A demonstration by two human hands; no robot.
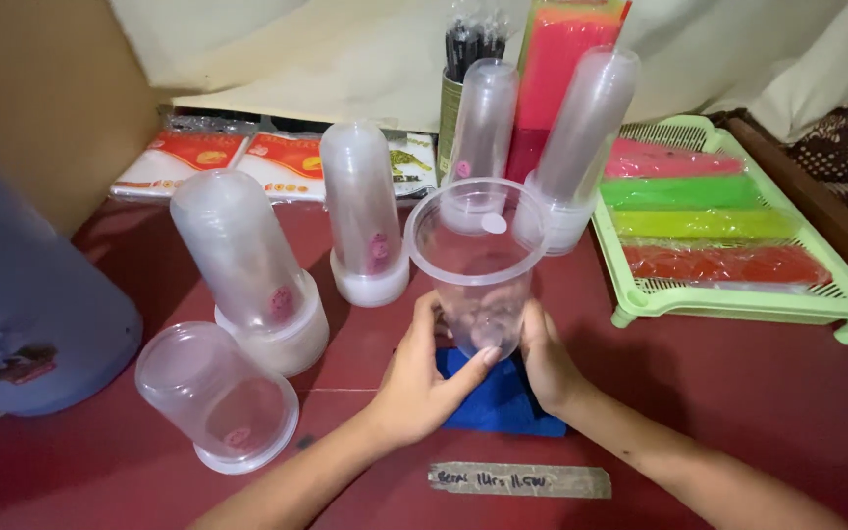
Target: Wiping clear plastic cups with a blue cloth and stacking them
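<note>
1. Both hands clasp one clear plastic cup (480, 265), which stands upright, mouth open, on a blue cloth (499, 400) on the red table (718, 393).
2. The left hand (426, 378) wraps the cup's lower left side, thumb across its front near the base; the right hand (546, 361) presses against the lower right side, fingers hidden behind the wall.
3. Just beyond the cup rise two tall stacks of upturned clear cups (581, 147), close behind its rim.
4. To the left of the grip stand another tall stack (363, 216), a wider stack (247, 265) and a short stack (216, 397) nearest the left forearm; none touches the held cup.
5. To the right, well apart, a green tray (738, 299) holds coloured packets (704, 191).
6. A strip of tape (520, 480) lies on the table between the forearms.
7. Both forearms reach in from the lower edge and converge on the cup, wrists low near the cloth.
</note>
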